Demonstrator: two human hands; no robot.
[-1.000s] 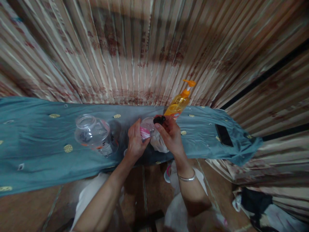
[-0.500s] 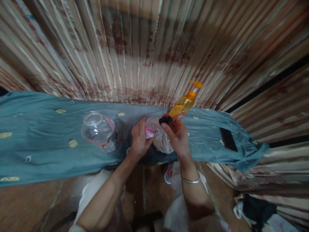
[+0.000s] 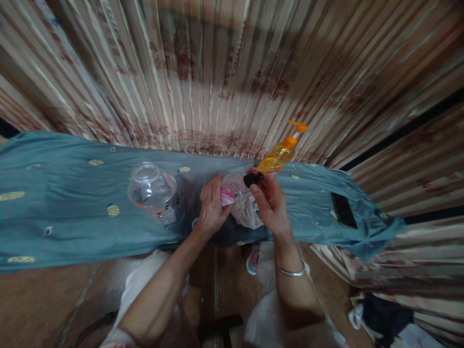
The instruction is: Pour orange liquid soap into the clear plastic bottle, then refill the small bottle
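My left hand (image 3: 212, 205) is wrapped round a clear plastic bottle (image 3: 234, 183) with a pink label, tilted on its side toward the right. At the bottle's neck end, my right hand (image 3: 271, 199) pinches a black cap-like top (image 3: 252, 180); whether it sits on the neck or is apart I cannot tell. Just under the bottle lies a crumpled whitish cloth or bag (image 3: 247, 213). Left of my hands stands a large clear plastic jar (image 3: 154, 191) with an open mouth. Behind my right hand is a pump bottle (image 3: 279, 157) of orange-yellow liquid.
A teal cloth with yellow pineapple prints covers the narrow table (image 3: 79, 217). A black phone (image 3: 343, 210) lies at the right. A small clear round piece (image 3: 195, 223) is beside my left wrist. Pleated curtains (image 3: 217, 87) hang close behind the table.
The view has shifted slightly. Both hands keep their hold on the bottle and the black top, and the black top looks turned a little.
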